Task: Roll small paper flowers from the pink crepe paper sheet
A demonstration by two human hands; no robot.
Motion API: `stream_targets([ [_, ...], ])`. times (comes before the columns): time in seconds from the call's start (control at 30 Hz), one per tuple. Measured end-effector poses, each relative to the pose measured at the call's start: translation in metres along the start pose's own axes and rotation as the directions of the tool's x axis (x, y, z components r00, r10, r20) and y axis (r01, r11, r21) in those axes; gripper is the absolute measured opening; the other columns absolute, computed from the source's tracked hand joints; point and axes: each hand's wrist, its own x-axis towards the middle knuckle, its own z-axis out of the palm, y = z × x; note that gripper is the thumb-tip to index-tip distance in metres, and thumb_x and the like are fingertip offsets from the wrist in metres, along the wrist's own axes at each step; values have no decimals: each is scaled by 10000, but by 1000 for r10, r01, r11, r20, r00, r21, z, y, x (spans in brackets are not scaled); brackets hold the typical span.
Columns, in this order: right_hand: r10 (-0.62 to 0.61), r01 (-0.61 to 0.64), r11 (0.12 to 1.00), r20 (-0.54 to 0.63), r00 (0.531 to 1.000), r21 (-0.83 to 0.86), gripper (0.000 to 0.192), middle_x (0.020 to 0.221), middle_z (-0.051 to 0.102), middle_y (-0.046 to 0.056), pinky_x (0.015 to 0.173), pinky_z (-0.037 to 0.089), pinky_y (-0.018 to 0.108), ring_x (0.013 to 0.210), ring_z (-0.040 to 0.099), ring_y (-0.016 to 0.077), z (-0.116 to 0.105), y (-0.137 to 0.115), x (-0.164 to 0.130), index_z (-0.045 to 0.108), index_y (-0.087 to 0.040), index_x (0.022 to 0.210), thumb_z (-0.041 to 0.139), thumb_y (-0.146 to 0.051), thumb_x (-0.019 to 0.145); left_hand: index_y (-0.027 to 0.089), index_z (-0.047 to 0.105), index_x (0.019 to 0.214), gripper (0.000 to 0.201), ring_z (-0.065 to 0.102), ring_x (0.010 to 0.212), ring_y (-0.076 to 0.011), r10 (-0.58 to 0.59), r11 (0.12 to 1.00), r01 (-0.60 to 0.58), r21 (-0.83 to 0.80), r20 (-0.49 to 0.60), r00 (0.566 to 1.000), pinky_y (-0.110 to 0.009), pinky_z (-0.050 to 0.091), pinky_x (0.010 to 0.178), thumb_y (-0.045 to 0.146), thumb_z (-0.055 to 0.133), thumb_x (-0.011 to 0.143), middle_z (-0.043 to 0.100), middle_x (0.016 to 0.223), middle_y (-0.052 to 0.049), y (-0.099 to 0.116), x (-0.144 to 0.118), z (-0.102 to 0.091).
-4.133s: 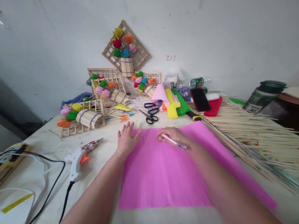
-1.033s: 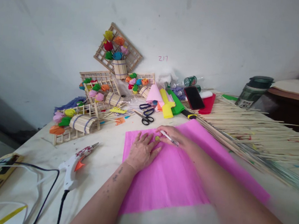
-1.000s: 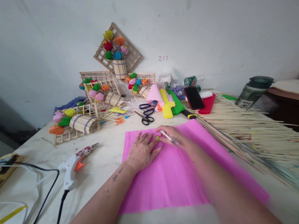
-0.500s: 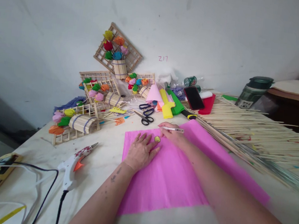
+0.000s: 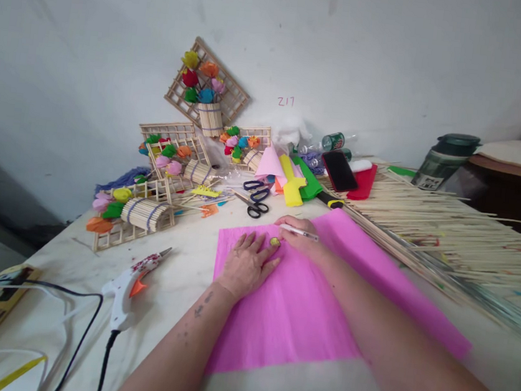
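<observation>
A large pink crepe paper sheet [image 5: 305, 295] lies flat on the white table [image 5: 178, 261]. My left hand [image 5: 247, 264] rests palm down on the sheet's far left part, fingers spread. A small round yellow-green disc [image 5: 274, 242] sits on the paper at those fingertips. My right hand [image 5: 300, 236] is just right of the disc and holds a white pen [image 5: 299, 232], its tip pointing toward the disc.
A white glue gun [image 5: 131, 281] with a black cord lies at left. Scissors [image 5: 256, 196], folded coloured paper [image 5: 292, 183], a phone [image 5: 339, 170], and stick frames with paper flowers [image 5: 170, 160] crowd the far side. Bamboo skewers [image 5: 449, 233] cover the right. A green jar [image 5: 443, 160] stands far right.
My left hand moved from the sheet's left edge onto the paper beside the disc. The right hand lifted the pen slightly, then brought it back near the disc.
</observation>
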Motion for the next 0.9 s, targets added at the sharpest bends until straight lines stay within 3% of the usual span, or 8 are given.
stream_targets([
  [0.3,-1,0,998,5,1000,67,246,641,653,-16,588,425,214,634,594,124,2,4,2,607,-214,921,471,-176,719,304,430,1246,422,364,1214,-257,-19,1000,20,-21,50,999,-457,278,1003,454,277,882,442,1302,-56,-2,-1,0],
  [0.43,-25,31,986,-38,999,162,244,621,648,1,618,448,236,613,597,129,5,8,6,582,-187,975,475,-276,774,310,423,1247,427,344,1228,-256,-33,999,35,-37,68,997,-463,278,999,466,271,880,426,1316,-53,-1,-1,0],
  [0.53,-33,45,970,-55,998,240,280,598,635,12,600,455,240,572,590,130,6,6,8,599,-168,905,471,-387,788,304,418,1253,455,328,1237,-260,-40,998,44,-40,87,995,-464,277,998,496,256,873,415,1324,-55,-1,0,0],
  [0.7,-33,4,948,85,996,318,296,642,644,38,607,455,238,609,599,136,9,1,6,587,-156,687,474,-414,781,301,395,1271,523,312,1245,-270,-36,999,40,-35,120,992,-466,271,998,561,243,844,406,1330,-66,-2,0,-2],
  [0.9,-80,7,942,201,976,337,151,741,630,11,628,452,233,695,591,135,11,10,7,575,-171,831,557,-257,709,279,337,1309,649,266,1266,-281,-25,999,31,-32,186,982,-466,262,1000,649,224,789,352,1363,-88,-1,-1,-5],
])
